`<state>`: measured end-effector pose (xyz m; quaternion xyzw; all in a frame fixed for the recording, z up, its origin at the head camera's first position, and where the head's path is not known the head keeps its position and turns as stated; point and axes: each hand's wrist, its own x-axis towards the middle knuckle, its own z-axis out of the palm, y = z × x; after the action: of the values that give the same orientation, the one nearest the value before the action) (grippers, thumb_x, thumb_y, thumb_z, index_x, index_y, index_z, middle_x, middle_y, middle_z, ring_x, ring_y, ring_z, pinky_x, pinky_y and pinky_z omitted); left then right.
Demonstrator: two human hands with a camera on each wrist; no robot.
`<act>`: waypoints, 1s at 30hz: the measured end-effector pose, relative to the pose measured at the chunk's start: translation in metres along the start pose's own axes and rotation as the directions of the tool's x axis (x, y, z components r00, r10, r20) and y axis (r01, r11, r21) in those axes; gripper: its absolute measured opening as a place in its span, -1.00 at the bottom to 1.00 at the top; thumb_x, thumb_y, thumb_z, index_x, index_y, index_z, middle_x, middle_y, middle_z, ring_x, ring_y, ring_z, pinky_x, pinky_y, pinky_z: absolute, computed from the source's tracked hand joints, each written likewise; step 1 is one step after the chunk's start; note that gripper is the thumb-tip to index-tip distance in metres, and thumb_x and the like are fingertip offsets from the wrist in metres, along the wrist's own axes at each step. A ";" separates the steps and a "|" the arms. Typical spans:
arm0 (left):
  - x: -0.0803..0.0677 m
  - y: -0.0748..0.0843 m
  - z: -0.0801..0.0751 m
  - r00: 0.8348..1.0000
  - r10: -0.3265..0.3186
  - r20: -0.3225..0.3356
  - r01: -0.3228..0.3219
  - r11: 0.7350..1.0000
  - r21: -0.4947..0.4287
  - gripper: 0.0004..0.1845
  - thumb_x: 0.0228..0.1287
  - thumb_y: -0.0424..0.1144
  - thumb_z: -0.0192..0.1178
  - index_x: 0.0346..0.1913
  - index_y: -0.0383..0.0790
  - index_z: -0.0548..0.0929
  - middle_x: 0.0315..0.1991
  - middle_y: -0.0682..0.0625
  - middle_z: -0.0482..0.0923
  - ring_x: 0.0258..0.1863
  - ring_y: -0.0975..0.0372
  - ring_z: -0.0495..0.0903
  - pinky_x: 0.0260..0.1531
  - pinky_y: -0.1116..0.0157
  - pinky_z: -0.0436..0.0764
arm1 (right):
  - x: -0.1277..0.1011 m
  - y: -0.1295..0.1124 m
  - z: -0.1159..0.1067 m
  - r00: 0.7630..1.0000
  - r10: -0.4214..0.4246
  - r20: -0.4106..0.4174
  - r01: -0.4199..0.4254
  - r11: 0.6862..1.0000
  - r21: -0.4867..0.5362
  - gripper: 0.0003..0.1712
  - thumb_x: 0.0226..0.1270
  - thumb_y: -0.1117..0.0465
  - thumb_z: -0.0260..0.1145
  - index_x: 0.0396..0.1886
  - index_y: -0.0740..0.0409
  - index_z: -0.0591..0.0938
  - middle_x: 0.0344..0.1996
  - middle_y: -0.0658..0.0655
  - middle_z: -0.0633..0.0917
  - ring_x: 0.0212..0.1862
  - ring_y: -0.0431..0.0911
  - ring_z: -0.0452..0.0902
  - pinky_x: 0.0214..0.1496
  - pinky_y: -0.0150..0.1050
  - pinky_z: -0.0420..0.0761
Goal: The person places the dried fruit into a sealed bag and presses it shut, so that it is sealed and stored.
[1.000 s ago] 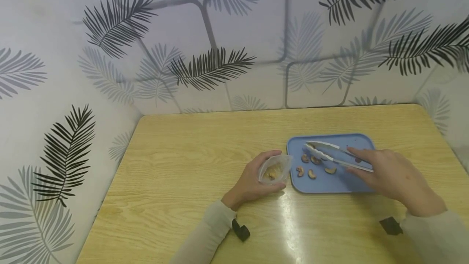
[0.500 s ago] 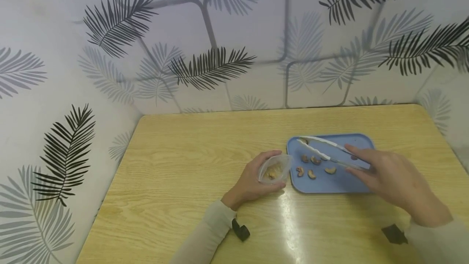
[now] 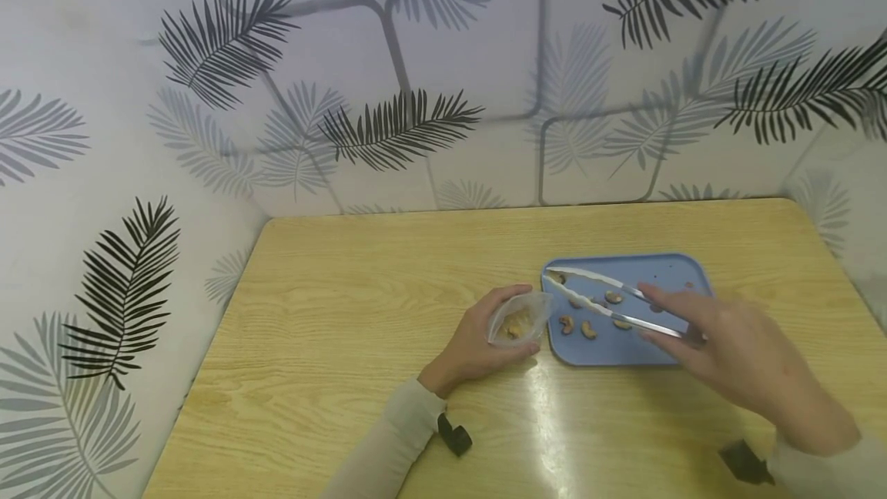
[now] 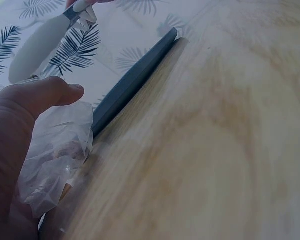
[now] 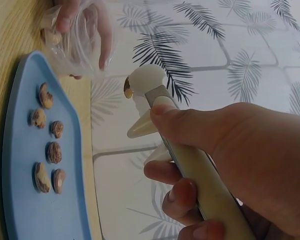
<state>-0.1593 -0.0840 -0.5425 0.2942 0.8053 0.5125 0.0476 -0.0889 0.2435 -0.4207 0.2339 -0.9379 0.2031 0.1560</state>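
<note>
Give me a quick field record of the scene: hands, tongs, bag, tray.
left hand: holds bag open on the table, beside the tray
right hand: grips tongs
tongs: tips pinch one nut, above tray's left end, near bag
tray: blue, six loose nuts on it
bag: clear, some nuts inside

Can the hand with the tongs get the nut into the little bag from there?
Probably yes. The right hand grips the tongs, whose tips pinch a nut just short of the plastic bag. The left hand holds the bag beside the blue tray, with nothing between.
</note>
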 end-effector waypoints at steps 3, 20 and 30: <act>0.000 0.001 0.000 1.000 -0.003 0.001 0.003 1.000 0.000 -0.12 0.10 -0.10 0.55 0.49 0.18 0.36 0.36 0.28 0.48 0.28 0.33 0.50 0.25 0.23 0.51 | -0.002 -0.004 -0.001 1.000 -0.009 -0.009 0.009 1.000 0.006 -0.27 -0.06 0.15 0.67 0.21 0.09 0.70 -0.51 -0.14 0.70 -0.57 -0.54 0.30 -0.62 -0.49 0.33; 0.000 0.001 0.000 1.000 -0.018 -0.002 0.018 1.000 -0.015 -0.12 0.09 -0.13 0.55 0.48 0.21 0.37 0.33 0.26 0.50 0.20 0.27 0.55 0.19 0.25 0.54 | -0.007 -0.018 0.007 0.998 -0.066 -0.005 0.066 0.997 0.049 -0.22 -0.08 0.14 0.67 0.26 -0.02 0.68 -0.55 -0.27 0.62 -0.54 -0.56 0.29 -0.54 -0.52 0.37; -0.001 0.002 0.000 1.000 0.000 0.002 0.000 1.000 -0.027 -0.12 0.10 -0.16 0.55 0.49 0.17 0.37 0.36 0.23 0.49 0.24 0.29 0.53 0.22 0.24 0.56 | -0.005 -0.023 0.012 0.997 -0.066 0.042 0.064 0.997 0.044 -0.27 -0.02 0.11 0.65 0.24 0.00 0.69 -0.49 -0.24 0.66 -0.54 -0.56 0.27 -0.52 -0.46 0.39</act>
<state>-0.1582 -0.0839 -0.5411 0.2940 0.7982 0.5231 0.0524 -0.0752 0.2217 -0.4262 0.2719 -0.9284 0.2128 0.1373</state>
